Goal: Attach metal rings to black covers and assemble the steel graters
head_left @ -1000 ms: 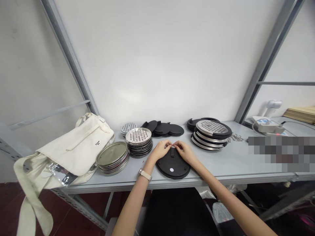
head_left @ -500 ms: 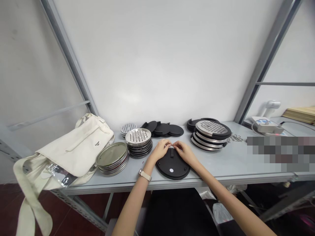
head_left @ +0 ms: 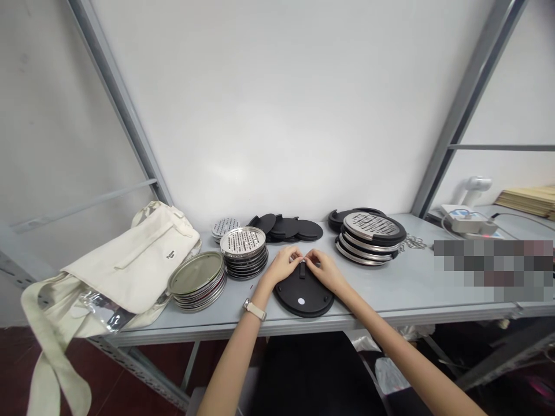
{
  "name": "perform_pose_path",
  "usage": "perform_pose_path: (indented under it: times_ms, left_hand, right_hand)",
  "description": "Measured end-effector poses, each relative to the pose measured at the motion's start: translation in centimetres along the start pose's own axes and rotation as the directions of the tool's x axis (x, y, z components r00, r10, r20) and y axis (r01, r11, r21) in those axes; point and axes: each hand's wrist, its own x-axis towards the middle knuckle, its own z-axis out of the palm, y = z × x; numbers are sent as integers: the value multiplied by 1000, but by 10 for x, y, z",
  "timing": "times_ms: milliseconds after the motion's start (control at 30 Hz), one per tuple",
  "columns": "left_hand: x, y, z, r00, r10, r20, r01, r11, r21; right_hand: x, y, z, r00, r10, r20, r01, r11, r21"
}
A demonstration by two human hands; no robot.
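A round black plastic plate (head_left: 306, 303) lies flat before me near the table's front edge, with a narrow raised tab (head_left: 302, 270), small feet and a white round sticker on its face. My left hand (head_left: 285, 263) and my right hand (head_left: 321, 266) meet at its far edge, fingertips closed in a pinch. Between them shows a bit of a small silver metal piece (head_left: 303, 260) by the tab's end; its shape is mostly hidden by the fingers. Both palms rest over the plate's sides.
Left of me stand a stack of green-topped metal discs (head_left: 197, 274) and a stack of metal grater discs (head_left: 243, 242). Black discs (head_left: 286, 227) lie behind. To the right are stacked black-rimmed graters (head_left: 370, 225) and loose metal pieces (head_left: 414, 242). A cream bag (head_left: 139, 254) sits far left.
My fingertips have drawn slightly closer around the small metal piece, so less of it shows. The plate and the stacks stay where they were; the view shifts slightly.
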Motion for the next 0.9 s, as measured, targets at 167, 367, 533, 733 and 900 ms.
perform_pose_path:
  times_ms: [167,367,533,733,900]
  left_hand:
    - [0,-2,0,1000,-10,-15,10,1000,8]
    - [0,-7,1,999,-35,-20,35,999,21]
    - [0,-7,2,999,-42,-11,42,999,26]
    - [0,-5,1,999,-51,-8,51,997,53]
    - [0,-5,1,999,-49,-11,50,996,67]
  right_hand:
    - [0,1,0,1000,1,4,-1,1000,4]
    - [0,-1,-1,1000,9,8,-9,1000,3]
    - [0,-1,-1,1000,16,16,-16,1000,4]
    - [1,0,-1,1000,14,21,-14,1000,8]
    - [1,-1,-1,999,19,28,-20,1000,23]
